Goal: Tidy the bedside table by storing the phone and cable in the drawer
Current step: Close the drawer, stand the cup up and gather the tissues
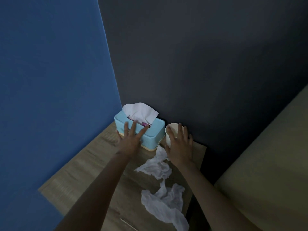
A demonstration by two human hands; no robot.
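Note:
The wooden bedside table (86, 167) fills the lower middle of the head view. No phone, cable or drawer is visible. My left hand (131, 137) lies spread over the front of a light blue tissue box (155, 130) at the table's far corner, fingers apart, thumb at the box's left side. My right hand (179, 144) is wrapped around a white paper cup (170, 130) standing just right of the box, fingers curled around its far side.
Two crumpled white tissues (156, 167) (166, 204) lie on the table near its right edge. A blue wall is on the left, a dark wall behind. A pale bed or mattress (266, 172) stands close on the right.

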